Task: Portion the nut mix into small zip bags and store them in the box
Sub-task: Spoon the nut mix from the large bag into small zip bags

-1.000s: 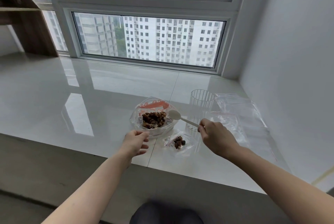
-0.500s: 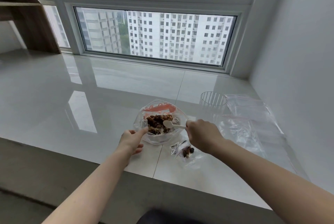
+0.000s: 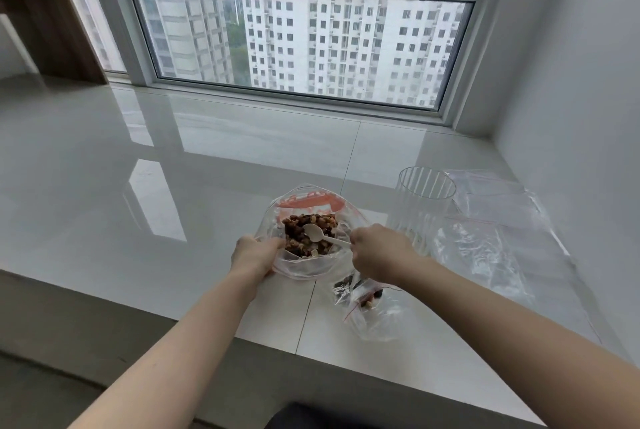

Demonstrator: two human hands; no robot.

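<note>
A large clear bag (image 3: 304,264) with an orange label stands open on the white sill, with brown nut mix (image 3: 308,232) inside. My left hand (image 3: 254,255) grips the bag's left rim. My right hand (image 3: 379,252) pinches the handle of a white plastic spoon (image 3: 320,234), whose bowl lies over the nuts. A small zip bag (image 3: 372,310) with a few nuts lies on the sill below my right wrist.
A ribbed clear cup (image 3: 420,206) stands just right of my right hand. Several empty clear zip bags (image 3: 491,231) lie beyond it near the right wall. The sill's front edge (image 3: 242,342) runs under my forearms. A window closes the far side.
My right hand has carried the spoon left, from beside the cup into the big bag over the nuts. My left hand has moved up and taken hold of the bag's rim.
</note>
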